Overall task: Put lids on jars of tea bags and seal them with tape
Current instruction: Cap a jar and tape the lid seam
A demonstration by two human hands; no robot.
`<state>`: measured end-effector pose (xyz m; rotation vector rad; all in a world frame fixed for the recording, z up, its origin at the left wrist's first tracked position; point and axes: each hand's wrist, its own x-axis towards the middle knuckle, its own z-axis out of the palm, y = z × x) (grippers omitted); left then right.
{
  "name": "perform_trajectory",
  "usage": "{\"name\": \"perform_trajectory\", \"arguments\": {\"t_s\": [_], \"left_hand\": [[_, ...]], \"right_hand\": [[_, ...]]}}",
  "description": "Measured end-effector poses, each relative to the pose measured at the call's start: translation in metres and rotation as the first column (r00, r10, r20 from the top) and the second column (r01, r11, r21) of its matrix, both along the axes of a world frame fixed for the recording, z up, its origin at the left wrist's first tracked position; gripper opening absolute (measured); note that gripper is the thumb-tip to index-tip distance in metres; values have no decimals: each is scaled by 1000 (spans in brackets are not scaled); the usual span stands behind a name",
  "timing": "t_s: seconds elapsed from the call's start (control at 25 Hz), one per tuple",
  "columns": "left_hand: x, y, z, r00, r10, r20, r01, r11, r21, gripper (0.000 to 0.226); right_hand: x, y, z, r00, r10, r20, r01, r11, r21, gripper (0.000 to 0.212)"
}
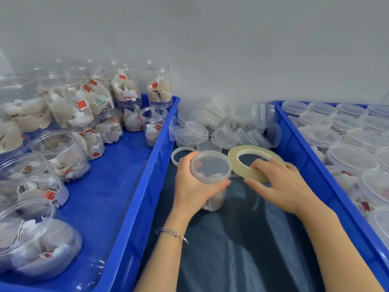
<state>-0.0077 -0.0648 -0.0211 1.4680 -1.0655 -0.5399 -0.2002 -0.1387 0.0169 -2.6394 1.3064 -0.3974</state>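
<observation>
**Lidded jar in left hand, tape roll in right**

Left hand (190,186) grips a clear jar (212,182) from the side, fingers curled round the rim zone just under the lid (211,166), thumb on the near side. Jar stands roughly upright on the dark surface (242,249), long axis vertical, lid facing up toward the camera. Lower body of the jar is mostly hidden behind the hand; tea bags inside show only as pale blurs.

Right hand (280,182) holds the tape roll (252,163), fingers over its near-right edge, thumb below. Roll sits tilted, hole facing up and toward the camera, its left edge just beside the lid. A thin strip seems to run from roll to jar, hard to make out.

Left blue crate (134,186) holds open jars of tea bags (63,152), some upright, some lying over. Loose lids (227,127) are piled behind the hands. Right blue crate (299,144) holds lidded jars (351,159), cut off at the frame edge. Bracelet (172,236) on the left wrist.
</observation>
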Motion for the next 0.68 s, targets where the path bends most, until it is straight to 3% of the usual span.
{"name": "perform_trajectory", "arguments": {"t_s": [0.2, 0.36, 0.52, 0.68], "left_hand": [[18, -4, 6, 997, -83, 5, 83, 995, 61, 83], [25, -7, 4, 996, -82, -39, 84, 994, 75, 82], [24, -2, 1, 977, -198, -83, 205, 975, 84, 84], [25, 1, 2, 921, -372, -117, 382, 921, 76, 87]], "right_hand": [[-11, -6, 1, 991, -132, 7, 133, 989, -67, 44], [-24, -11, -1, 988, -144, 58, 145, 989, -16, 28], [-9, -31, 7, 987, -135, -84, 133, 991, -28, 30], [12, -47, 12, 987, -11, -162, 18, 999, 47, 30]]}}
